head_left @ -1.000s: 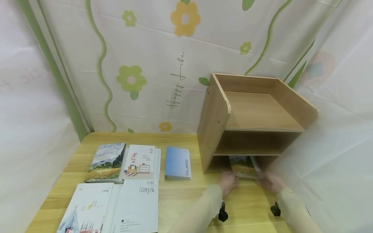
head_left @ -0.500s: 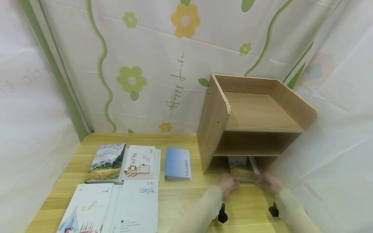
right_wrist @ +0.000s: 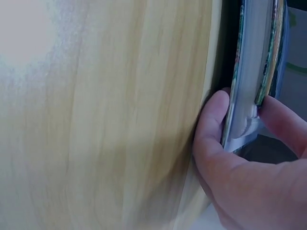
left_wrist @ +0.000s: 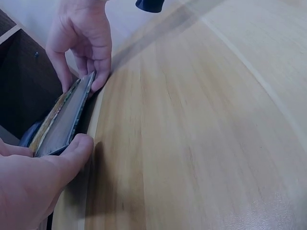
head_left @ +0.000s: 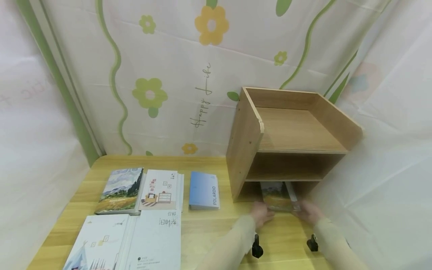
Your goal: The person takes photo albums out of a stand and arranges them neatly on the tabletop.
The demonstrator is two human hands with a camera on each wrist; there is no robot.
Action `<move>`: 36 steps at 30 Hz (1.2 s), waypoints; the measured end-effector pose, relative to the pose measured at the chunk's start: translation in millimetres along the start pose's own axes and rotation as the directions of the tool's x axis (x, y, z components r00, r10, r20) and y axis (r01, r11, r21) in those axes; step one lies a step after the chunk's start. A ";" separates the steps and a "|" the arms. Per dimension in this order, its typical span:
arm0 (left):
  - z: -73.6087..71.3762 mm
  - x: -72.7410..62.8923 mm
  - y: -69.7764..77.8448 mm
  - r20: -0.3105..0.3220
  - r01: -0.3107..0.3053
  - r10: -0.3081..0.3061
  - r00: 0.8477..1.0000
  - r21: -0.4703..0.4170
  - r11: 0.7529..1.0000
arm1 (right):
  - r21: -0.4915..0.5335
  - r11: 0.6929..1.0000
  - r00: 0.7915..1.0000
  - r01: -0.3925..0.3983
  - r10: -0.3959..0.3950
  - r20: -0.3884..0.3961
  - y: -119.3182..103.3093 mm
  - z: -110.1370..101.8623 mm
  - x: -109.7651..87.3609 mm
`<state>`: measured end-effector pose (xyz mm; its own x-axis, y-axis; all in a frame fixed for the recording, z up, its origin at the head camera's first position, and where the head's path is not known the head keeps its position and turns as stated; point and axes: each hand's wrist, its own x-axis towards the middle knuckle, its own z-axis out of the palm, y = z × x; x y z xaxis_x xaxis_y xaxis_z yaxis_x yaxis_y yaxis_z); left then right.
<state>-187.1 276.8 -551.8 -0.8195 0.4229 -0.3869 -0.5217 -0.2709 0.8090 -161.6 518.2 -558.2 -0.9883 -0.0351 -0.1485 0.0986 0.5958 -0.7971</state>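
Note:
A thick book [head_left: 277, 197] with a landscape painting on its cover lies partly inside the bottom compartment of the wooden shelf [head_left: 248, 146], its near end sticking out in front. At the book's near left corner my left hand [head_left: 261, 214] pinches it, the thumb under the lower cover in the left wrist view. My right hand [head_left: 308, 212] grips the near right corner from the other side. Seen in the right wrist view, the page block [right_wrist: 250, 62] shows between thumb and fingers, with the near end raised off the tabletop [right_wrist: 120, 96]. The book's far end is hidden in the compartment.
Left of the shelf lies a blue Polaroid album [head_left: 204, 190]. Farther left are another landscape-painted book [head_left: 121, 189], a white book with a room drawing [head_left: 160, 191], a tent-pictured book [head_left: 96, 243] and a white book with Chinese text [head_left: 155, 240]. A patterned curtain [head_left: 175, 75] hangs behind.
The book's near end has come slightly out of the compartment toward me, with both hands still on its corners. The view has shifted a little; the other books stay put.

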 end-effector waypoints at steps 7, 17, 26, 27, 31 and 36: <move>-8.8 15.2 -16.0 0.020 0.026 -0.025 0.999 -0.038 0.999 | -0.443 0.875 0.974 0.197 -0.226 -0.014 -2.8 2.3 -4.0; -10.4 20.9 -29.8 -0.021 -0.016 0.016 1.000 -0.021 1.000 | -0.475 0.857 0.968 0.199 -0.248 -0.040 -4.2 4.9 -8.6; -10.5 -9.2 -8.1 -0.010 -0.003 0.002 1.000 -0.064 0.998 | -0.455 0.859 0.958 0.235 -0.283 -0.039 -9.0 10.3 -15.7; -12.1 -1.6 -14.8 -0.015 0.008 -0.010 1.000 -0.074 0.997 | -0.451 0.856 0.953 0.251 -0.301 -0.041 -8.9 11.1 -16.8; -26.5 64.2 -75.9 0.021 -0.030 0.031 0.999 -0.041 0.999 | -0.460 0.830 0.925 0.316 -0.378 -0.047 -8.2 14.1 -18.9; -42.7 131.8 -139.5 0.063 -0.065 0.065 0.996 0.006 0.998 | -0.462 0.813 0.904 0.355 -0.424 -0.051 -9.1 15.8 -20.7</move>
<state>-232.5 333.5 -734.5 -0.8351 0.4577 -0.3053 -0.4657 -0.2927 0.8351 -140.2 500.8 -557.1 -0.9415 -0.2436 0.2328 -0.3243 0.8423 -0.4305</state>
